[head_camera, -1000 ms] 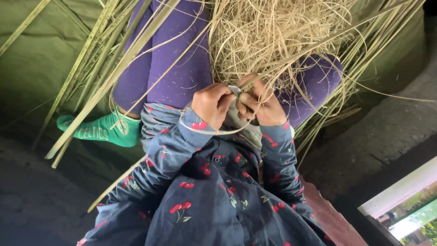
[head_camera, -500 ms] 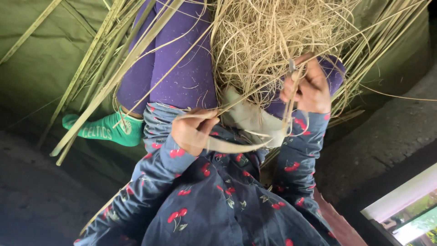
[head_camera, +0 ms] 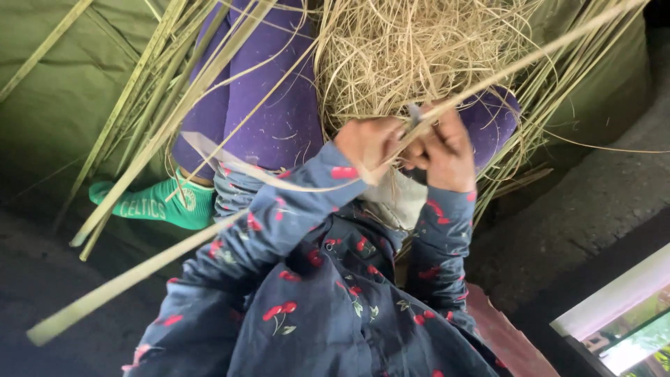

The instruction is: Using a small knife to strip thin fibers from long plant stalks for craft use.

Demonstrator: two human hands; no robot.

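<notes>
A long pale green reed strip (head_camera: 174,258) runs from the lower left up to the upper right and passes between both hands. My left hand (head_camera: 366,143) is closed on it, and my right hand (head_camera: 447,150) pinches it right beside the left. A small grey blade-like tip (head_camera: 413,114) sticks up between the two hands; I cannot tell which hand holds it. A pale cloth (head_camera: 401,199) lies on my lap under the hands. Just above them, on my purple-clad legs (head_camera: 272,105), rests a heap of dry straw-coloured fibres (head_camera: 419,49).
A bundle of green reed stalks (head_camera: 150,91) slants across the left, over a green sock (head_camera: 157,206). More stalks (head_camera: 558,105) fan out at the right. An olive tarp (head_camera: 63,91) covers the ground. A bright window edge (head_camera: 614,307) shows at the lower right.
The hands were together low on my lap, then spread apart with the right raised. Now they meet again higher up, at the fibre heap's edge, with a long strip stretched through them.
</notes>
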